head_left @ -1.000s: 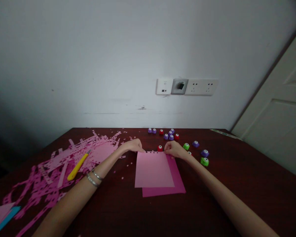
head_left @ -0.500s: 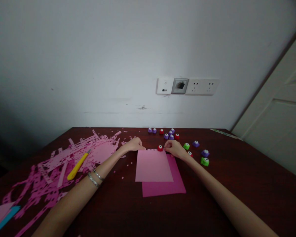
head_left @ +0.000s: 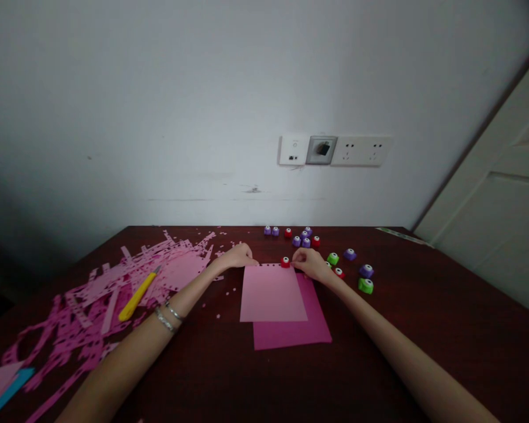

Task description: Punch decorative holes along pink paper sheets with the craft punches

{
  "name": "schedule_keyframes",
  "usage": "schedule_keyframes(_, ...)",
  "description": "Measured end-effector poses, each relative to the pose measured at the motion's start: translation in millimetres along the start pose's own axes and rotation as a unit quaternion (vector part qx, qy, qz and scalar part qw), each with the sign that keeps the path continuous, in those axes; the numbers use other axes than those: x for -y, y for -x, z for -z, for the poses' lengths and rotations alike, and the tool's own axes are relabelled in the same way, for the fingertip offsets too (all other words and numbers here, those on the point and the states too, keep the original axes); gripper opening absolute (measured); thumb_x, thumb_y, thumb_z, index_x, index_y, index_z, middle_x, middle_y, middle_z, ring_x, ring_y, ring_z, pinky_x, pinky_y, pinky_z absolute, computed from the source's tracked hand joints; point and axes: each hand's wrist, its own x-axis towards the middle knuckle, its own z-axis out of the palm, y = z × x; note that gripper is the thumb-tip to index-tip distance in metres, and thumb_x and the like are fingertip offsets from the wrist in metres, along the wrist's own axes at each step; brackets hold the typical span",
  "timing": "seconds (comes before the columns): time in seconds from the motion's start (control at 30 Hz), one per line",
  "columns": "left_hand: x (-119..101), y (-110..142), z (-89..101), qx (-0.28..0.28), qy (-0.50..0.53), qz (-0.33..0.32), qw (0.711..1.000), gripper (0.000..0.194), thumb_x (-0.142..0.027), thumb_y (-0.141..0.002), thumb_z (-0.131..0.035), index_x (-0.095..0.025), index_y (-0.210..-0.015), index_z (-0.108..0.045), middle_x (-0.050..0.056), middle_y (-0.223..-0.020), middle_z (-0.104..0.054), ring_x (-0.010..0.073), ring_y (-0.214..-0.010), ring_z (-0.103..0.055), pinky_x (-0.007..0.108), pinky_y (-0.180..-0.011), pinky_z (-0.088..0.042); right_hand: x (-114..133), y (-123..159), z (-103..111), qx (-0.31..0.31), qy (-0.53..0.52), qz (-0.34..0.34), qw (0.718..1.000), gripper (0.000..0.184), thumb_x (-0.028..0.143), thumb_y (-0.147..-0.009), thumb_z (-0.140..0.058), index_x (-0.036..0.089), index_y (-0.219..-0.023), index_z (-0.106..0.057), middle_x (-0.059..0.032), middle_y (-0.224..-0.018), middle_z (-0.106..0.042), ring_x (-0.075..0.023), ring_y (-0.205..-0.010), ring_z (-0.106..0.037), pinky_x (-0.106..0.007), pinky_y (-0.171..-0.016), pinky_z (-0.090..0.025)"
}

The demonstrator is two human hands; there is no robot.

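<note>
Pink paper [head_left: 272, 296] meets red punch [head_left: 285, 262]; fingers [head_left: 298, 259] pinch both far corners.

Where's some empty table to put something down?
Right of the right arm, bare table stretches toward the door. Another patch lies between both arms, in front of the dark pink sheet. It's crowded left, with paper scraps and a yellow knife, and beyond the pale sheet, with small punches.
</note>
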Motion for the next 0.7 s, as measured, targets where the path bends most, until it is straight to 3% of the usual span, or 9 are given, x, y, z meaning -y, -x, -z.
schedule_keyframes(0.27, 2.0, -0.7, 1.0, 0.008, -0.019, -0.002, 1.0, 0.035, -0.042, -0.063, -0.058, -0.015, -0.044, -0.046, -0.005, -0.044, -0.028, 0.0069, -0.044, -0.023, 0.026, -0.046, -0.014, -3.1, -1.5, -0.9, 0.0, -0.01, 0.008, 1.0, 0.002, 0.016, -0.067, -0.061, 0.015, -0.069, -0.06, 0.0002, -0.061, -0.061, -0.0071, -0.045, -0.049, -0.016, -0.04, -0.035)
schedule_keyframes(0.43, 2.3, -1.7, 1.3, 0.009, -0.043, 0.006, 0.999, 0.035, -0.044, -0.065, -0.056, -0.015, -0.047, -0.05, -0.004, -0.044, -0.035, 0.0077, -0.045, -0.03, 0.025, -0.046, -0.017, -3.7, -1.6, -1.1, 0.005, -0.014, 0.003, 1.0, 0.002, 0.015, -0.068, -0.061, 0.015, -0.07, -0.059, 0.0004, -0.061, -0.061, -0.0062, -0.043, -0.048, -0.014, -0.037, -0.034)
schedule_keyframes(0.6, 0.6, -3.1, 1.8, -0.083, -0.059, 0.014, 0.995, 0.029, -0.042, -0.071, -0.054, -0.014, -0.064, -0.059, 0.002, -0.063, -0.059, 0.013, -0.058, -0.05, 0.024, -0.054, -0.03, -1.3, 0.5, 1.5, 0.008, -0.02, -0.01, 1.0, 0.005, 0.019, -0.072, -0.059, 0.015, -0.074, -0.057, -0.0007, -0.067, -0.062, -0.006, -0.04, -0.048, -0.015, -0.033, -0.035)
schedule_keyframes(0.7, -3.4, -3.8, 0.8, -0.135, -0.039, -0.012, 0.99, 0.026, -0.039, -0.075, -0.052, -0.015, -0.074, -0.061, 0.005, -0.077, -0.064, 0.0154, -0.069, -0.055, 0.024, -0.06, -0.035, 2.5, 1.2, 7.5, -0.007, -0.029, -0.013, 0.999, 0.005, 0.02, -0.074, -0.058, 0.015, -0.073, -0.055, 0.0005, -0.062, -0.059, -0.0063, -0.041, -0.049, -0.014, -0.032, -0.036)
